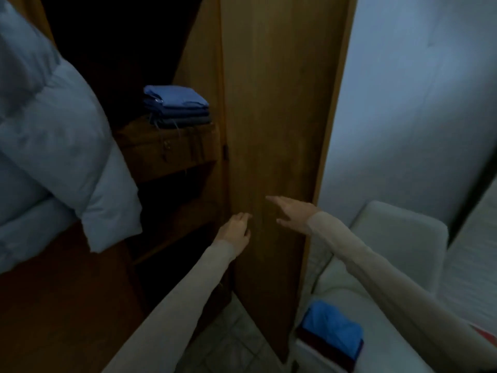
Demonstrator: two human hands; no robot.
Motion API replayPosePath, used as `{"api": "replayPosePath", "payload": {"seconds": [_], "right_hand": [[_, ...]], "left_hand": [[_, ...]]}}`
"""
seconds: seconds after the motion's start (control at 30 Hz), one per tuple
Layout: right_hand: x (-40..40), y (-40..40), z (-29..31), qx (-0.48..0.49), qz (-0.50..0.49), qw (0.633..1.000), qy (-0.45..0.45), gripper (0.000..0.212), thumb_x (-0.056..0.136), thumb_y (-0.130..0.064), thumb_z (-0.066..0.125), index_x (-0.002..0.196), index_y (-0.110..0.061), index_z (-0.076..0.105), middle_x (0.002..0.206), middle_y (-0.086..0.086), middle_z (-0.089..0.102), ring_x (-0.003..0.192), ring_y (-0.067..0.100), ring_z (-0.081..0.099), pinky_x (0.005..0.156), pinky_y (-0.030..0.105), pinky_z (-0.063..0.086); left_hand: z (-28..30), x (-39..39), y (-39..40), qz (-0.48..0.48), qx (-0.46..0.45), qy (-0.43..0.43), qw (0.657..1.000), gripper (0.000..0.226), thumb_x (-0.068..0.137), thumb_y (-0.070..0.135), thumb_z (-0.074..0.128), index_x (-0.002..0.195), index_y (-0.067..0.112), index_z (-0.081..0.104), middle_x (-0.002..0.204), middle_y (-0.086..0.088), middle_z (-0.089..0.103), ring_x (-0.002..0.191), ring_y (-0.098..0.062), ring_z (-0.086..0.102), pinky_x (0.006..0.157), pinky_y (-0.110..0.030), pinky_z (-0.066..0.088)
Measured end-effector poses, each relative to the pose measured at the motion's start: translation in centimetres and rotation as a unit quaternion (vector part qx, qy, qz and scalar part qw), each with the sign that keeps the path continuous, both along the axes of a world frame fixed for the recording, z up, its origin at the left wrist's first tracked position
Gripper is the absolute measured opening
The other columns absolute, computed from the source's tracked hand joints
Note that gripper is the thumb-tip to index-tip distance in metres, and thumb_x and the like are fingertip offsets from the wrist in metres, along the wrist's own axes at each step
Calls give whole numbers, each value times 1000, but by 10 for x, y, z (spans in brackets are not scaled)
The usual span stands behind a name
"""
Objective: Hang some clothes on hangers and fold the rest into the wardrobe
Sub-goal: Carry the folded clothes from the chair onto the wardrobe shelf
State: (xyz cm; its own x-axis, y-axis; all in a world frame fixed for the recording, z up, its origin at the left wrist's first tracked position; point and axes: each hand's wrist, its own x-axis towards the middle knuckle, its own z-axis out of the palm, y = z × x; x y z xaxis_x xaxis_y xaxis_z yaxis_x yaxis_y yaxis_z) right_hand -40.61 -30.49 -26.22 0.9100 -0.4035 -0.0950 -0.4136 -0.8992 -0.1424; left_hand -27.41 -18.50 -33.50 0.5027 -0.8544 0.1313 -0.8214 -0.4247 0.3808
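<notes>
Grip: neither hand holds anything; the left hand (235,229) has its fingers loosely bent with the tips at the wardrobe door (279,130), and the right hand (291,211) is spread flat, fingers straight, over the same panel.
Head view, folded clothes: a neat stack of blue garments (176,106) sits on a dark wooden shelf (166,149) inside the wardrobe, left of frame centre; the top piece is brighter blue, the lower ones duller.
Head view, hung garment: a pale blue padded jacket (53,157) fills the upper and middle left of the frame, its sleeve drooping toward the lower shelves.
Head view, waiting clothes: a bright blue piece over a dark one (332,332) lies on a white seat (398,238) at lower right.
Arms: both reach in from the bottom edge in beige sleeves (376,278), the left rising from bottom centre, the right from the lower right corner; wrists near each other, hands apart.
Floor: pale tiles (228,332) show at bottom centre.
</notes>
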Motion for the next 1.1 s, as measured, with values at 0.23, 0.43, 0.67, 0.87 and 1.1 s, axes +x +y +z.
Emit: {"api": "replayPosePath", "payload": {"seconds": [0.23, 0.43, 0.67, 0.87, 1.1], "right_hand": [[-92, -31, -75, 54, -67, 995, 40, 58, 97, -20, 46, 147, -22, 19, 147, 6, 37, 127, 24, 46, 105, 38, 39], [-163, -69, -166, 110, -162, 976, 89, 56, 96, -18, 49, 146, -17, 25, 145, 9, 40, 128, 26, 44, 105, 36, 37], [-193, -107, -283, 189, -230, 939, 174, 58, 96, -24, 47, 147, -17, 21, 148, 7, 33, 132, 25, 39, 104, 35, 34], [-178, -140, -376, 301, -327, 884, 145, 66, 97, -27, 46, 150, -11, 10, 151, 16, 26, 135, 31, 34, 107, 36, 32], [-168, -154, -483, 433, -543, 720, 9, 81, 94, -34, 51, 150, -17, -6, 151, 21, 20, 132, 39, 33, 105, 50, 35]], "left_hand": [[-76, -71, -34, -67, 73, 61, 993, 39, 97, 12, 41, 135, 19, 43, 134, -3, 48, 117, -19, 49, 100, -33, 42], [-142, -129, -84, -94, 112, 171, 974, 35, 97, 8, 41, 131, 8, 47, 130, -11, 51, 115, -23, 51, 96, -28, 41], [-225, -158, -138, -77, 173, 232, 954, 34, 97, 6, 40, 130, 2, 47, 129, -17, 52, 115, -29, 51, 89, -26, 40], [-294, -147, -186, -19, 184, 287, 940, 41, 99, 12, 39, 140, 5, 38, 139, -15, 44, 125, -27, 44, 95, -24, 36], [-393, -138, -226, 34, 231, 318, 919, 52, 101, 28, 37, 149, 15, 22, 151, -9, 30, 135, -28, 33, 111, -34, 30]]}}
